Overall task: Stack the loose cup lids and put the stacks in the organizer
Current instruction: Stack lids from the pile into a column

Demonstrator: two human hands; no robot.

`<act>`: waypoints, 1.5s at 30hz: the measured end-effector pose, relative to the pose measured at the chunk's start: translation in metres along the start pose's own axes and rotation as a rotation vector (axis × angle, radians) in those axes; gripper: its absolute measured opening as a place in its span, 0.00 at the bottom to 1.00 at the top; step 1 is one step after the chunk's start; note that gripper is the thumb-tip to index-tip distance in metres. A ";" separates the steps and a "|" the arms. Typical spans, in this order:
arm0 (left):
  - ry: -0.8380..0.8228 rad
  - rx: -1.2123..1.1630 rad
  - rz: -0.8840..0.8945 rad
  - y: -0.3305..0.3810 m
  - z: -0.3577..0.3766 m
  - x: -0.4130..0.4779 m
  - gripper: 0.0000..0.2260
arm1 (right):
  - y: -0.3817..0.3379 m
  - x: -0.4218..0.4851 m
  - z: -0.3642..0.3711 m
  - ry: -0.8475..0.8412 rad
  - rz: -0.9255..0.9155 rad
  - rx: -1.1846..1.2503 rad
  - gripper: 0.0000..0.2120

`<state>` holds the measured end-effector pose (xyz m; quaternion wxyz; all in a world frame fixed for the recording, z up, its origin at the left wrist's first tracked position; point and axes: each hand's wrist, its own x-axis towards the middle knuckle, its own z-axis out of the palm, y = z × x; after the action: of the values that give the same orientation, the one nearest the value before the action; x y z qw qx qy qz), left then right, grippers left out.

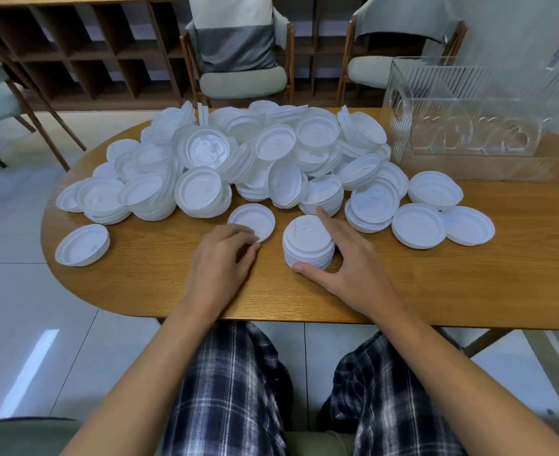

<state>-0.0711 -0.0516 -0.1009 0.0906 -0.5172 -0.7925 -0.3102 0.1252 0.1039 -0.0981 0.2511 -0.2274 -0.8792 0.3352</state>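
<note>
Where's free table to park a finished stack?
Bare table along the near edge, right of the right hand and the stack it holds, below the organizer. Smaller patch between the lone lid and the left hand pinching a lid. The pile crowds the centre and back, up to the organizer.

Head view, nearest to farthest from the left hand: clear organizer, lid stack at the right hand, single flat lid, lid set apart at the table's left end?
1. Single flat lid: pinched by the left hand.
2. Lid stack: just to the right, gripped by the right hand.
3. Set-apart lid: table's left end.
4. Clear organizer: back right corner.
</note>
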 end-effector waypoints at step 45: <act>-0.277 -0.633 -0.151 0.058 -0.007 0.032 0.40 | -0.001 -0.002 -0.001 0.043 -0.071 0.066 0.42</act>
<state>-0.0365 -0.0157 -0.0571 -0.2057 -0.4968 -0.6978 -0.4732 0.1267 0.1025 -0.0975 0.2888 -0.1948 -0.8696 0.3499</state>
